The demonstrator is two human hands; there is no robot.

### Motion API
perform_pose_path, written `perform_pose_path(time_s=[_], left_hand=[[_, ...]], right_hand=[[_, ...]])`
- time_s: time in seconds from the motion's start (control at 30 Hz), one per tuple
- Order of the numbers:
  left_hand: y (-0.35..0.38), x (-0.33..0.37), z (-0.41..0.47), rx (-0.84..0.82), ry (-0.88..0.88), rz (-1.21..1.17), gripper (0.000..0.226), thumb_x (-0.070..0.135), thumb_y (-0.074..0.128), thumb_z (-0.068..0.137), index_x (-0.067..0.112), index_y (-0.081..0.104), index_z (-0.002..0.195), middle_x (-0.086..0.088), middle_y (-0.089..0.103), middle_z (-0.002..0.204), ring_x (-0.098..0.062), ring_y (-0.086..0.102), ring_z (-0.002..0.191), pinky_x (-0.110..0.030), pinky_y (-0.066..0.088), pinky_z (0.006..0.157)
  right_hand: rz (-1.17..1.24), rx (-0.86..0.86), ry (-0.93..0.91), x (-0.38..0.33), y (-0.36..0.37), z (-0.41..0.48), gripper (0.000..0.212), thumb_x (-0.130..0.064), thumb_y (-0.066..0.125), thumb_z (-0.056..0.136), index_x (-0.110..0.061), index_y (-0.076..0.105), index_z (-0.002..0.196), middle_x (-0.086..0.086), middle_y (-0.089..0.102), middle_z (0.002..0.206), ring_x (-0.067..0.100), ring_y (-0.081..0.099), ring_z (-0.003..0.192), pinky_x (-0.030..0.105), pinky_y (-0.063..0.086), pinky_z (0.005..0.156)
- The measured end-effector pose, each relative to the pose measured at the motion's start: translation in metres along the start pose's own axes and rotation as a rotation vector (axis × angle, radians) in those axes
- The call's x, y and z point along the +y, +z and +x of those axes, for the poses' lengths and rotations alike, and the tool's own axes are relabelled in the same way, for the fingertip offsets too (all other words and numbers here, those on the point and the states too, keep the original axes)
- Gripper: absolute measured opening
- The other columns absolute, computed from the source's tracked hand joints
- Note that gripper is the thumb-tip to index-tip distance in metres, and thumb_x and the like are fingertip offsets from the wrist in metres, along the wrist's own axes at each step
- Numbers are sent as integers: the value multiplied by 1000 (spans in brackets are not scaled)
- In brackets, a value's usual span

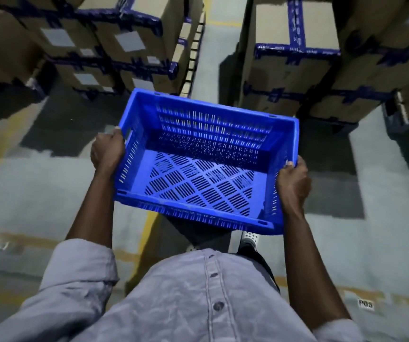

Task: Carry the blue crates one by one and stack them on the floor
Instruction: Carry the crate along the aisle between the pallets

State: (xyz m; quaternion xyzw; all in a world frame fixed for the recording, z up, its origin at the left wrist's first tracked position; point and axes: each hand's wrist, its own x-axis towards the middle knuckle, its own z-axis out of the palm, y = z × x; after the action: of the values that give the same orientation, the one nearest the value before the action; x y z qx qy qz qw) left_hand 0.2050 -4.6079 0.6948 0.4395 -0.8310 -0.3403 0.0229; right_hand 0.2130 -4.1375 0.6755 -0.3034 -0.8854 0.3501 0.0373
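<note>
— While one blue crate [198, 183] hangs at waist height in the centre of the frame, how do we log progress?
— Mid-carry. Left hand [107, 151] curls round the left end wall by its handle slot; right hand [293, 183] grips the right end rim. Crate empty, slightly tilted, clear of the floor [38, 193].
— Any stack visible?
— None in view. Taped cardboard boxes [129, 43] fill the upper left and upper right; no other blue crates show. Crates already placed: cannot tell. This one is not yet set down. Judged remaining: reach the spot, lower it, stack, repeat.
</note>
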Motion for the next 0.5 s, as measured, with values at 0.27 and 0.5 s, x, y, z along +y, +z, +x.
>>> perform_pose_path(time_s=[0.27,0.5], left_hand=[[-1,-24,8,-21,-33,-4,75,72,40,105,11,83,117,-15,82,113,-40,77,105,-44,53,87],[10,-37,-3,3,-33,10,77,72,35,112,10,80,122,-14,81,118,-37,77,103,-48,59,89]], right_hand=[[-19,-7,-45,-15,13,10,38,-29,47,114,-20,60,149,15,74,130,38,70,116,33,40,83],[-62,-4,-116,-23,22,28,33,-31,48,113,-23,62,142,11,75,120,34,73,107,37,46,79]])
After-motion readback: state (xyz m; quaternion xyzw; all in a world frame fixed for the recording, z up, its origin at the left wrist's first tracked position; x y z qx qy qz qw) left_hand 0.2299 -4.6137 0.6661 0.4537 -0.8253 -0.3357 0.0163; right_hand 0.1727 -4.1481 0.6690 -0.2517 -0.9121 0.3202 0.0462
